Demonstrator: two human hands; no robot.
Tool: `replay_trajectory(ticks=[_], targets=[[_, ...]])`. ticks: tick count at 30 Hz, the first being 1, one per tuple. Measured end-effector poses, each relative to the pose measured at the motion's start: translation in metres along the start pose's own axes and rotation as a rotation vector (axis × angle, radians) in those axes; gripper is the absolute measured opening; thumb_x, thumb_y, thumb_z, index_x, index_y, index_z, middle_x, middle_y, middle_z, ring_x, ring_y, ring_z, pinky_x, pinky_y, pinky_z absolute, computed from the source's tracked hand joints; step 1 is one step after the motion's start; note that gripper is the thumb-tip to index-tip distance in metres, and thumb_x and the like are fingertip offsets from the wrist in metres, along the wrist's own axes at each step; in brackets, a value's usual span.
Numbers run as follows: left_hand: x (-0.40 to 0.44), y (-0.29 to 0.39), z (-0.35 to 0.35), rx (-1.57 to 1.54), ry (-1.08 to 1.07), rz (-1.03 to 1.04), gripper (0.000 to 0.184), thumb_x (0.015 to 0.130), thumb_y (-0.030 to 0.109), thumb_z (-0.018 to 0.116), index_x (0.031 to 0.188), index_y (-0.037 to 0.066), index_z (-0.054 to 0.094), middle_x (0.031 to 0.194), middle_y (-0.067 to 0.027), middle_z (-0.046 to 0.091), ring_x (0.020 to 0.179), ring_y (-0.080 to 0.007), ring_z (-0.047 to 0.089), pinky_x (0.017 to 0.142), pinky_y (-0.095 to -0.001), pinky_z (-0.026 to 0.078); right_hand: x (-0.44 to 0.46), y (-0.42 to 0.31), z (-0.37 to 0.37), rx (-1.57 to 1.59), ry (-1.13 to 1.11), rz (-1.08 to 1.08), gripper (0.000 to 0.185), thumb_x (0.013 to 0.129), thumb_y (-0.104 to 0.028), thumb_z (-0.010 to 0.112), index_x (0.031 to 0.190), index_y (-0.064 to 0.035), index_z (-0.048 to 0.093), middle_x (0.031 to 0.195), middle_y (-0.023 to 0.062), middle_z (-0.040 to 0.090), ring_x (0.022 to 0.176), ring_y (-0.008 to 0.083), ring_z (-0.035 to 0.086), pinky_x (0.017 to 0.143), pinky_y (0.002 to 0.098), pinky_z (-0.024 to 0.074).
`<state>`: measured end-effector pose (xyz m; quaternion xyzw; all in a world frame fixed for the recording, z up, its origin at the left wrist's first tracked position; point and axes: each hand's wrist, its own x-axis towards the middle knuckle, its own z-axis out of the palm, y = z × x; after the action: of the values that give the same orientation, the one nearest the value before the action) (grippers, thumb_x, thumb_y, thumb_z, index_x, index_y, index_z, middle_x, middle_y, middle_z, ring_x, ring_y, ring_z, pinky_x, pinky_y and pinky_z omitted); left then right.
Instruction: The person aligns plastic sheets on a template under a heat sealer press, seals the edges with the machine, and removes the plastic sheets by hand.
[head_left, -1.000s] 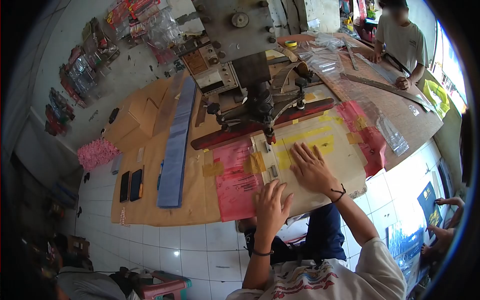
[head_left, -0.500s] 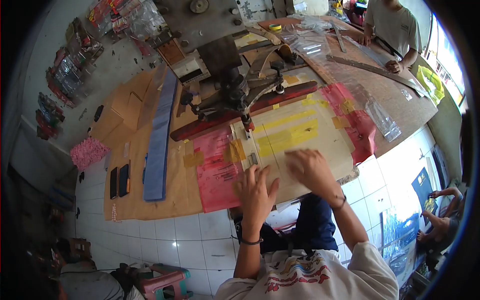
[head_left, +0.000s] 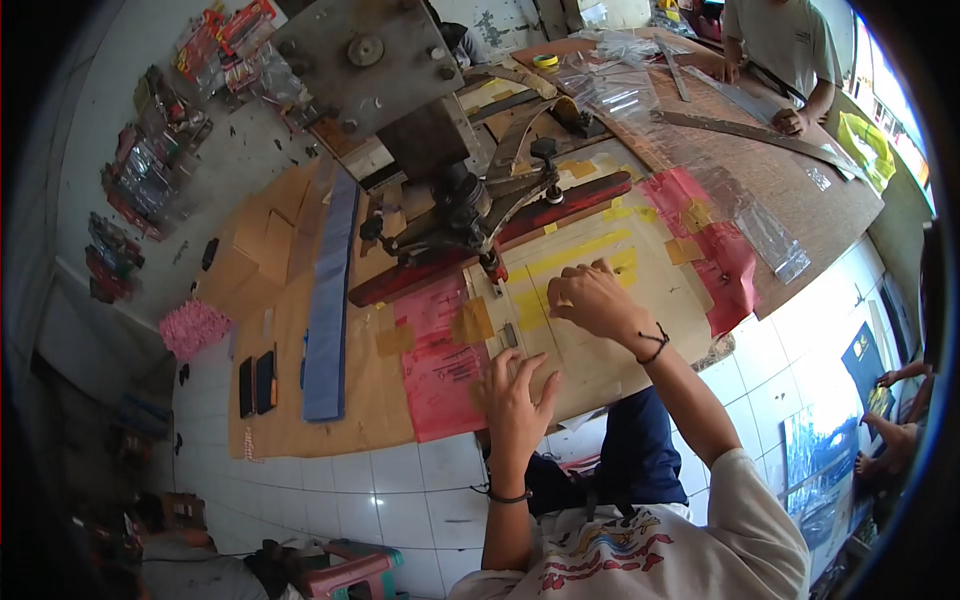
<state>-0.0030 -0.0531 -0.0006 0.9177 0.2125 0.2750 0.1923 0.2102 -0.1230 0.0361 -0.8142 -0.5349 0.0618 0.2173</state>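
My left hand (head_left: pixel 520 405) is at the front edge of the pale work board (head_left: pixel 590 370), fingers spread, beside the red plastic sheet (head_left: pixel 437 365) and a small metal piece (head_left: pixel 510 335). Over the yellow-taped part of the board is my right hand (head_left: pixel 598 305), its fingers bent and apart, with nothing visible in it. Just behind the hands, a machine head (head_left: pixel 465 205) carries a long red bar (head_left: pixel 580 200) across the back of the board. Brown tape (head_left: pixel 473 321) joins the red sheet to the board.
Left of the board lie a stack of blue strips (head_left: pixel 330 310), two phones (head_left: pixel 256 382) and a cardboard box (head_left: pixel 262 240). Metal rulers (head_left: pixel 740 135) and clear plastic (head_left: pixel 770 235) lie on the right. A co-worker (head_left: pixel 785 50) leans at the far right table edge.
My right hand has lifted from flat on the board, and its fingers have curled. My left hand stays near the front edge. The camera view has shifted.
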Motion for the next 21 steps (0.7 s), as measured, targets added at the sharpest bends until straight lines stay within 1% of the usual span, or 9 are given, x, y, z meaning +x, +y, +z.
replay_trajectory(ticks=[2,5,8,10,11,13,17,18,21], targets=[[0.001,0.000,0.001,-0.055,0.053,-0.011,0.040,0.088,0.031,0.080,0.121,0.010,0.071,0.126,-0.0092,0.060,0.121,-0.0307,0.057,0.101,-0.0477,0.041,-0.013,0.001,0.009,0.155,0.115,-0.042,0.022,0.094,-0.028,0.073,0.108,-0.0112,0.075,0.101,0.0054,0.076,0.098,0.0260,0.072,0.094,0.0437,0.0500],[0.005,0.002,-0.001,-0.261,0.180,-0.034,0.040,0.090,0.026,0.080,0.122,0.004,0.069,0.123,-0.0107,0.066,0.115,-0.0276,0.062,0.097,-0.0435,0.045,-0.038,-0.014,-0.011,0.371,0.125,-0.106,0.020,0.093,-0.024,0.074,0.107,-0.0104,0.075,0.092,0.0079,0.077,0.083,0.0269,0.073,0.077,0.0382,0.0555],[0.016,0.017,-0.008,-0.637,0.199,-0.108,0.031,0.097,0.020,0.074,0.118,-0.002,0.068,0.113,-0.0119,0.071,0.101,-0.0211,0.066,0.087,-0.0347,0.050,-0.051,-0.030,-0.035,0.531,0.122,-0.192,0.019,0.092,-0.017,0.075,0.109,-0.0084,0.074,0.091,0.0088,0.078,0.079,0.0251,0.074,0.074,0.0362,0.0560],[0.022,0.022,-0.006,-0.913,0.172,-0.176,0.025,0.102,0.017,0.068,0.115,-0.004,0.068,0.103,-0.0116,0.073,0.090,-0.0160,0.067,0.077,-0.0284,0.052,-0.052,-0.031,-0.040,0.677,0.170,-0.212,0.020,0.093,-0.014,0.074,0.112,-0.0071,0.073,0.091,0.0080,0.078,0.077,0.0199,0.073,0.071,0.0327,0.0556],[0.026,0.028,-0.009,-0.940,0.174,-0.179,0.023,0.104,0.015,0.065,0.114,-0.005,0.068,0.099,-0.0111,0.074,0.083,-0.0137,0.066,0.074,-0.0273,0.052,-0.053,-0.032,-0.043,0.749,0.192,-0.222,0.021,0.094,-0.012,0.073,0.114,-0.0064,0.072,0.091,0.0076,0.078,0.075,0.0172,0.072,0.069,0.0309,0.0553],[0.037,0.050,-0.030,-0.994,0.181,-0.189,0.021,0.107,0.011,0.059,0.111,-0.007,0.069,0.090,-0.0102,0.075,0.071,-0.0093,0.063,0.066,-0.0251,0.051,-0.055,-0.036,-0.054,0.916,0.164,-0.078,0.023,0.097,-0.013,0.071,0.118,-0.0048,0.070,0.090,0.0054,0.077,0.074,0.0115,0.069,0.067,0.0278,0.0539],[0.047,0.059,-0.047,-1.049,0.168,-0.227,0.030,0.110,0.018,0.054,0.114,-0.007,0.069,0.086,-0.0134,0.075,0.065,-0.0111,0.062,0.062,-0.0269,0.050,-0.066,-0.041,-0.066,1.143,0.149,0.036,0.030,0.103,-0.018,0.068,0.127,-0.0016,0.065,0.090,0.0024,0.076,0.072,0.0040,0.061,0.064,0.0228,0.0512],[0.048,0.057,-0.050,-1.063,0.140,-0.220,0.039,0.112,0.025,0.048,0.116,-0.009,0.069,0.088,-0.0169,0.076,0.064,-0.0148,0.064,0.062,-0.0291,0.052,-0.067,-0.042,-0.066,1.173,0.160,0.030,0.030,0.103,-0.019,0.068,0.127,-0.0013,0.064,0.090,0.0029,0.076,0.070,0.0039,0.060,0.064,0.0224,0.0508],[0.048,0.057,-0.059,-1.163,0.094,-0.241,0.046,0.112,0.029,0.046,0.117,-0.011,0.068,0.090,-0.0199,0.076,0.065,-0.0187,0.067,0.065,-0.0312,0.055,-0.070,-0.044,-0.065,1.229,0.196,0.027,0.032,0.104,-0.021,0.068,0.128,-0.0007,0.063,0.090,0.0042,0.076,0.067,0.0036,0.058,0.062,0.0214,0.0497]])
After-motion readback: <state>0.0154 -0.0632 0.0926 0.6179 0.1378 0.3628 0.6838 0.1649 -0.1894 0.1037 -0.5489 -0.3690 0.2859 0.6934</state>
